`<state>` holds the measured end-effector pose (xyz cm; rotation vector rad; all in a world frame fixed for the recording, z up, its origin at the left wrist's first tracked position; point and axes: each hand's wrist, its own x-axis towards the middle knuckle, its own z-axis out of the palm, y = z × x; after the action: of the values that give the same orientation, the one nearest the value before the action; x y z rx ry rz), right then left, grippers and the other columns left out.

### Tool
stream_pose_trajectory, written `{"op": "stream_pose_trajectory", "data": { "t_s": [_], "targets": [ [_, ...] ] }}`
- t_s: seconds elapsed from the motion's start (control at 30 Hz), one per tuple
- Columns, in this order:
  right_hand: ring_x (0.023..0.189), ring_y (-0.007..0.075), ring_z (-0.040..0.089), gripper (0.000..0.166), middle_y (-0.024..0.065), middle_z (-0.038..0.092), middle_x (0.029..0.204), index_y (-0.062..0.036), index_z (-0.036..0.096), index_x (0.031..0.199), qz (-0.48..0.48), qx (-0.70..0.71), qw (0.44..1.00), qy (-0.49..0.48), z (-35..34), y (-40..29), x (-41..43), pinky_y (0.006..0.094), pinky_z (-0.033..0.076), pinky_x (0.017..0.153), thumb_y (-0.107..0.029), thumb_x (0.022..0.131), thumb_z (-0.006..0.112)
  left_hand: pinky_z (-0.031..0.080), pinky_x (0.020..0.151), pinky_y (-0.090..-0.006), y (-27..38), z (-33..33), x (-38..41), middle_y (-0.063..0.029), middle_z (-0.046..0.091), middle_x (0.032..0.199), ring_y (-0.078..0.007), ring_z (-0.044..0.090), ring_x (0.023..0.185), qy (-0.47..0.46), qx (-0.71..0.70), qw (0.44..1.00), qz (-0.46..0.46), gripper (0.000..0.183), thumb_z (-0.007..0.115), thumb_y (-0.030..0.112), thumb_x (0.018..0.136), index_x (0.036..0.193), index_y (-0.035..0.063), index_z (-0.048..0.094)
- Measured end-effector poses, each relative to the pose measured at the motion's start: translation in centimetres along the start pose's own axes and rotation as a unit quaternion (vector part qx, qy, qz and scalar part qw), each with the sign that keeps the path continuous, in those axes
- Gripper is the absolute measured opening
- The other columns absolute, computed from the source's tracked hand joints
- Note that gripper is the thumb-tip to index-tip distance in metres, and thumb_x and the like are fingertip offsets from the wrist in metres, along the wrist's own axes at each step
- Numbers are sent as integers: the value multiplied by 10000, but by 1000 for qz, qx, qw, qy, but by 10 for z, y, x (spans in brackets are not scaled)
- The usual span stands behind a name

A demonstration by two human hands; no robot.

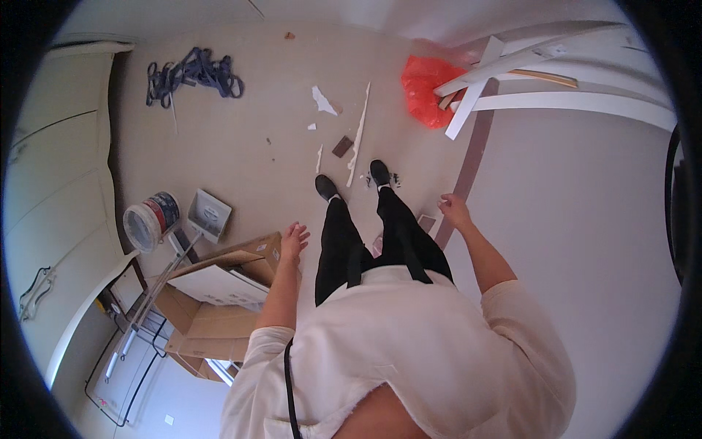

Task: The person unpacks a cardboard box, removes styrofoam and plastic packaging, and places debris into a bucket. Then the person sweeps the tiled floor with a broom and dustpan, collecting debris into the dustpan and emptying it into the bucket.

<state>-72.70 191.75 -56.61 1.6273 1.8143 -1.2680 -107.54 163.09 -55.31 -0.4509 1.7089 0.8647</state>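
Note:
My left hand (294, 240) hangs beside my left leg, over the edge of an opened cardboard box (219, 324); its fingers are apart and hold nothing. On the other side, my right hand (454, 210) hangs near the wall with its fingers curled; whether it holds something small is not clear. On the floor ahead of my shoes lie a brown block (343, 146), a long white strip (359, 134), a shorter white strip (320, 158) and a torn white scrap (323, 101).
A red plastic bag (425, 90) sits by long white boards (570, 101) at upper right. Tangled dark straps (197, 74) lie at upper left. A plastic bucket (151, 219) and a long-handled dustpan (209, 214) stand left, near the box.

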Motion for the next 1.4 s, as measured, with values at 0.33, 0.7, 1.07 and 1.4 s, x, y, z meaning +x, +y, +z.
{"op": "stream_pose_trajectory", "data": {
  "t_s": [0.33, 0.7, 1.07, 1.4],
  "targets": [
    [730, 241, 554, 440, 132, 567, 792, -25, 503, 971, 77, 187, 977, -74, 194, -56, 188, 317, 429, 652, -301, 646, 612, 389, 788, -299, -22, 2, 253, -163, 488, 1057, -238, 496, 936, 57, 276, 949, 142, 546, 579, 259, 696, 1133, -5, 386],
    [895, 300, 482, 589, 150, 482, 964, -30, 364, 1094, 39, 65, 986, 146, 368, -21, 407, 343, 390, 770, -197, 605, 647, 351, 814, -380, -39, 188, 470, -130, 420, 1061, -280, 384, 1006, 86, 577, 740, 334, 625, 664, 172, 567, 1095, 56, 351],
    [762, 268, 494, 286, 128, 481, 853, -17, 450, 853, 52, 164, 969, 175, 372, -15, 408, 348, 389, 674, -124, 618, 572, 347, 776, -364, 2, 161, 502, -94, 417, 958, -245, 395, 938, -1, 764, 538, 355, 279, 529, 132, 677, 938, 50, 474],
    [701, 190, 477, 300, 92, 483, 766, -16, 413, 889, -2, 297, 918, 264, 293, 41, 394, 308, 387, 649, -141, 666, 570, 374, 794, -389, 133, 188, 581, -64, 429, 1062, -262, 398, 1003, -25, 735, 431, 522, 413, 529, 39, 614, 1011, 113, 439]
  ]
}}
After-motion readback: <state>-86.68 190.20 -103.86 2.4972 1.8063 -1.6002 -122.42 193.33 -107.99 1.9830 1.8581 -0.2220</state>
